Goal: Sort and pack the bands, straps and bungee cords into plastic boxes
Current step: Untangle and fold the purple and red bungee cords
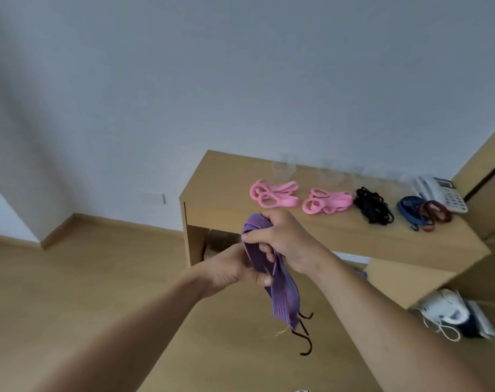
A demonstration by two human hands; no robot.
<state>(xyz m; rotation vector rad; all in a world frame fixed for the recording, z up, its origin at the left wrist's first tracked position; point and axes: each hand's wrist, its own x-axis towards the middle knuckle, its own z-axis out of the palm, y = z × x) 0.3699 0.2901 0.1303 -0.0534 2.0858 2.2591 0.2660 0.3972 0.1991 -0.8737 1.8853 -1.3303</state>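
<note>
Both hands raised in front of the desk (209, 179), over the wooden floor (99, 278). Right hand (280, 236) closed around the upper, folded part of a purple strap (280, 295) with fine red and blue stripes, thumb pressed on its front. Left hand (232, 267) closed on the same strap just below, from the other side, fingers wrapped around the cloth. Lower end of the strap hanging free under the hands, with dark metal hooks (307, 349) and some loose pale threads at the bottom.

On the desk top, well apart from the hands, in a row from left to right: a pile of pink bands (273, 193), a second pile of pink bands (325, 200) near it, a bundle of black cords (373, 206) touching that second pile, then blue cord (408, 210) and dark red cord (437, 213) tangled together. White telephone (441, 192) at the far right corner, just behind the blue and red cords. Clear plastic boxes (283, 168) at the back edge of the desk, against the wall, blurred and hard to count. White bag (449, 309) with a cord on the floor under the right end of the desk.
</note>
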